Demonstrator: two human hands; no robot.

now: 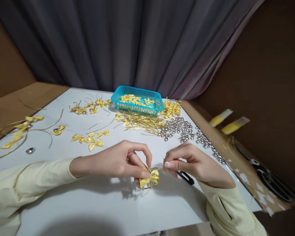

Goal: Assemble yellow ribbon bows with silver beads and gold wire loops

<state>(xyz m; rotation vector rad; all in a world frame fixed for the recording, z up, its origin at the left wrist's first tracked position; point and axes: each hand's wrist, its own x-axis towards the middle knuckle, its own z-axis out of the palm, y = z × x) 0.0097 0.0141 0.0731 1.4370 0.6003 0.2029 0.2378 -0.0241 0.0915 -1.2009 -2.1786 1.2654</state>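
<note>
My left hand (127, 162) is closed on a yellow satin ribbon bow (154, 176), pinching it between thumb and fingers above the white work surface. A loop of gold cord (149, 187) hangs round the bow's lower side. Just to the right, my right hand (184, 160) is closed, thumb against fingertips. A thin pale strand seems to run from its fingertips toward the bow, but what they grip is too fine to make out. Beneath that hand the end of a black-handled tool (185, 177) shows; whether the hand holds it I cannot tell.
A turquoise basket (139, 109) with yellow bows stands at the back. Before it lie gold cord lengths (145, 122) and many silver bells or beads (178, 127). Loose bows (89, 139) are left. Black-handled scissors (272, 180) and two yellow-filled tubes (236, 125) lie at right.
</note>
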